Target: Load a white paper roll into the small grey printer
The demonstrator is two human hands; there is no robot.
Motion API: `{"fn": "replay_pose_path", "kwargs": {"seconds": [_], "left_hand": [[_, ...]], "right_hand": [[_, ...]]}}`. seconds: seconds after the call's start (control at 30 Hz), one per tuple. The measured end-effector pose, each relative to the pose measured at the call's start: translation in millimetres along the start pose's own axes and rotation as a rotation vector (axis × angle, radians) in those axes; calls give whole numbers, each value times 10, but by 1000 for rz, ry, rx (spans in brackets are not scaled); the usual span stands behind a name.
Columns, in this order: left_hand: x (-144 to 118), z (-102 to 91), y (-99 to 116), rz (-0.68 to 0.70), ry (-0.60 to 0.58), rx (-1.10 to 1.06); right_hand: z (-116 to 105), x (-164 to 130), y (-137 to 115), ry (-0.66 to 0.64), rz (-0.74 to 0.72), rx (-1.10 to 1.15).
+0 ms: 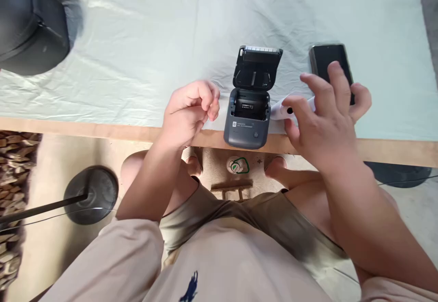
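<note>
A small dark grey label printer [247,124] sits at the near edge of the tabletop [137,65], which is covered with a pale, creased cloth and edged in bare wood. The printer's lid [257,67] is swung up and back, standing open behind the body, so the empty paper bay shows with a small printed sticker inside. Just to the left of the printer, the left hand [188,112] hovers above the wooden edge, its fingers [208,96] curled loosely inward toward the palm and grasping nothing that can be seen; it does not touch the printer. Just to the right of the printer, the right hand [325,119] rests on a white roll of label paper [289,106], the fingers [313,85] spread and bent over it and grasping it from above, with the roll's dark core hole facing the camera; the roll lies close against the printer's right side. Beyond the right hand, further right of the printer and behind it, a black phone [325,58] lies flat, screen dark, partly covered by the fingertips. Far to the left of the printer, at the back corner, stands a black bag [30,23]. Below the printer, under the table's edge, the person's knees and beige shorts show, and a round black stand base [91,195] rests on the floor to the left.
</note>
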State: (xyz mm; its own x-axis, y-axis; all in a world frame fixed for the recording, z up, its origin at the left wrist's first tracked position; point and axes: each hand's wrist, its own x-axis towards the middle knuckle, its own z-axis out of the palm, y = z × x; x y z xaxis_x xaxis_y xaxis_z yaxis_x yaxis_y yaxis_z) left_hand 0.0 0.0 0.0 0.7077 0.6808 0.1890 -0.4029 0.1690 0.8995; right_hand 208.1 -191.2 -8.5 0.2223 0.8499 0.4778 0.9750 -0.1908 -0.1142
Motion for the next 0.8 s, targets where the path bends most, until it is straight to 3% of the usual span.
{"fn": "replay_pose_path", "kwargs": {"seconds": [0.17,0.37,0.47,0.63,0.8], "left_hand": [[-18,22,38,-18,-11,46],[-105,-35,103,147,-182,146],[-150,55,118,206,-228,266],[-243,408,10,253,-408,586],[-303,542,-103,237,-362,606]], "right_hand": [[-25,-39,68,66,-54,91],[-114,-142,69,207,103,642],[-163,-151,-33,255,123,858],[-233,-93,-282,130,53,1028],[-264,-66,-410,20,82,1182]]}}
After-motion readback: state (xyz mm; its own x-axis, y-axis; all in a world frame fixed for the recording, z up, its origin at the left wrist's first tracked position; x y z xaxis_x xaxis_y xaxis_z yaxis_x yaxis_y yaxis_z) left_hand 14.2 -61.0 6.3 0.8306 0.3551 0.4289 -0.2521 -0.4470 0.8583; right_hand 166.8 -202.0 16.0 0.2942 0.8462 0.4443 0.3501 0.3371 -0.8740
